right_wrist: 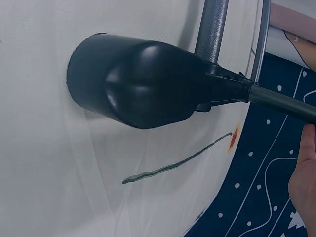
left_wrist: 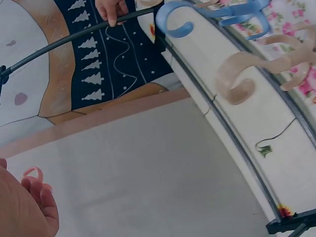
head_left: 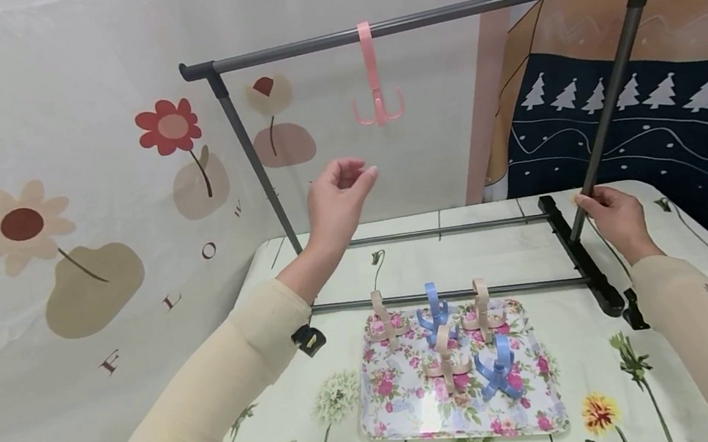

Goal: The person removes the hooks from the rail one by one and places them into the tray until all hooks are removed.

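A pink hanger hook (head_left: 369, 64) with upturned prongs hangs from the top bar (head_left: 467, 11) of a dark grey garment rack. My left hand (head_left: 337, 204), holding nothing, is raised just below it, fingers loosely bent and thumb out. In the left wrist view, part of the pink hook (left_wrist: 33, 173) shows beyond the fingertips. Low on the rack's right upright (head_left: 611, 101), my right hand (head_left: 619, 221) grips the tube between thumb and fingers. In the right wrist view, only part of that hand (right_wrist: 303, 182) appears at the edge, against the tube.
In front of the rack, a floral tray (head_left: 405, 417) carries two blue hooks (head_left: 498, 374) and three beige hooks (head_left: 447, 368). The rack's black foot (head_left: 580, 259) and lower crossbars (head_left: 456, 294) stand on a flower-print tablecloth (head_left: 312, 421). Behind hangs a printed curtain (head_left: 109, 59).
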A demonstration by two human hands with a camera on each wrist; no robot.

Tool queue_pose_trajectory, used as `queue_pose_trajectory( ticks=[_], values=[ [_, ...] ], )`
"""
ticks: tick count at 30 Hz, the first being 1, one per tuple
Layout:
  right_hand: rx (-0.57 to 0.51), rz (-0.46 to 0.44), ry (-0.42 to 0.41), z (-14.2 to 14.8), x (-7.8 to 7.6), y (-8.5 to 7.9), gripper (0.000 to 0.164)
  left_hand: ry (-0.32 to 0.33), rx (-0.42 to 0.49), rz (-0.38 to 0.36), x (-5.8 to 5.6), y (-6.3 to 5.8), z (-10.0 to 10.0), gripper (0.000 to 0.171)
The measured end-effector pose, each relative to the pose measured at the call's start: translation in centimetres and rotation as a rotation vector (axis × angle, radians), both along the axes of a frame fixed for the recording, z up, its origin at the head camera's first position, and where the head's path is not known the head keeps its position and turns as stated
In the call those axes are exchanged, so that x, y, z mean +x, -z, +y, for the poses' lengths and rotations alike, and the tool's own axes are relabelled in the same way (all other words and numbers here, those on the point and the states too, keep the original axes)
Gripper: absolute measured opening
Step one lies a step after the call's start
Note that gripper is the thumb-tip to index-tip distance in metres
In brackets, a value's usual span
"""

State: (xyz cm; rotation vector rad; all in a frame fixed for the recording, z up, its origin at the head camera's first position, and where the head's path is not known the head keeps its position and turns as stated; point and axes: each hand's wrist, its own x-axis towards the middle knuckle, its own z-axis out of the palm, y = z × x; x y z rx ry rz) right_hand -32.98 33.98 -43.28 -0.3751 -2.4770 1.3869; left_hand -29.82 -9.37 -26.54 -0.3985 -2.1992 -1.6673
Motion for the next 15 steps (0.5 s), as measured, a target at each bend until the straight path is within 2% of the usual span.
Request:
queue_pose_trajectory(
  ticks=[5, 12, 15],
  values=[
    [0.006, 0.006, -0.004, 0.1, 0.1, 0.1, 0.065, -0.047, 0.01, 0.01, -0.7, -1.5, 1.0, 0.031],
    [0.008, 0.018, -0.009, 0.0, 0.2, 0.0, 0.066, -0.087, 0.042, 0.094, -2.1, -3.5, 2.4, 0.032],
    [0.01, 0.018, -0.005, -0.2, 0.2, 0.0, 0.065, -0.098, 0.057, 0.108, -2.7, -4.3, 2.9, 0.032]
  ],
)
